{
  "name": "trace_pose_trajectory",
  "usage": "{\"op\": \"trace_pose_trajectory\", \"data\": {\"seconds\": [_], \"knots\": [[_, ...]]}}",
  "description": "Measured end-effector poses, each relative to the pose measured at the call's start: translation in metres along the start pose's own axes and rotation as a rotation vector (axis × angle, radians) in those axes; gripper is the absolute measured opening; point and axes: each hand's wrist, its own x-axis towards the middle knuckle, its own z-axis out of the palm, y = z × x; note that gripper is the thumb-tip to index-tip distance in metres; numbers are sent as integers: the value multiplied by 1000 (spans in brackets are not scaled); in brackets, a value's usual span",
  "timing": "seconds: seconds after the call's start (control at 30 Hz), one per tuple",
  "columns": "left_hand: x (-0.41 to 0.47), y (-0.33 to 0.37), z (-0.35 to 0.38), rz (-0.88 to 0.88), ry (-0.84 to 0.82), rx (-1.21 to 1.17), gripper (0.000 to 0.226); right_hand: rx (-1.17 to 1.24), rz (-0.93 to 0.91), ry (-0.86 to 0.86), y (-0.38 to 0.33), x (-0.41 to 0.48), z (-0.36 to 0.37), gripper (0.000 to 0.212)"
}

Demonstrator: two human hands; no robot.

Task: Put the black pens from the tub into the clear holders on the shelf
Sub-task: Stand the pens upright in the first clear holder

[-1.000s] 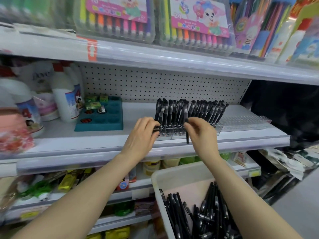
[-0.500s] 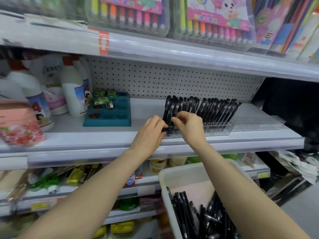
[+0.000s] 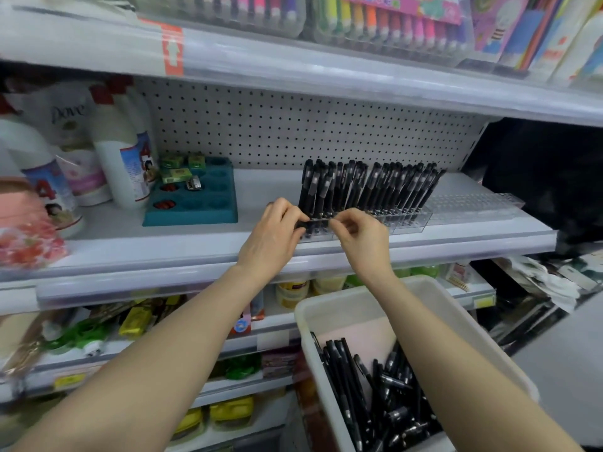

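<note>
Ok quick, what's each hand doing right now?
Left hand: fingers curled round a black pen at the clear holder.
Right hand: pinching the same pen's other end.

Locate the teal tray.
Head view, left of centre: the teal tray sits on the middle shelf, between the white bottle and the racked black pens.

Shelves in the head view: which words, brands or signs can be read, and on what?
"Dove": white pouch, far left.
White arrow, no words: orange tag on the upper shelf edge.
Marker pack labels, bottle labels, yellow price tags: too blurred to read.
</note>
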Motion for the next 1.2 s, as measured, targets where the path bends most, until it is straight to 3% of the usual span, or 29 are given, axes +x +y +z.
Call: {"op": "trace_pose_trajectory", "data": {"seconds": [0.17, 0.3, 0.4, 0.83, 0.97, 1.2], "knots": [[-1, 1, 0, -10, -3, 4, 17, -136, 102, -134, 38, -54, -3, 11], [-1, 1, 0, -23, -12, -4, 17, -317, 254, -514, 64, -93, 9, 16], [-2, 3, -2, -30, -19, -15, 18, -437, 366, -790, 69, -110, 15, 39], [-3, 4, -4, -44, -42, -14, 20, -303, 659, -891, 69, -112, 23, 40], [-3, 4, -3, -51, -44, -13, 20, -277, 691, -941, 65, -114, 21, 37], [-3, 5, -4, -57, -41, -24, 21, -206, 733, -885, 73, -114, 19, 28]]}}
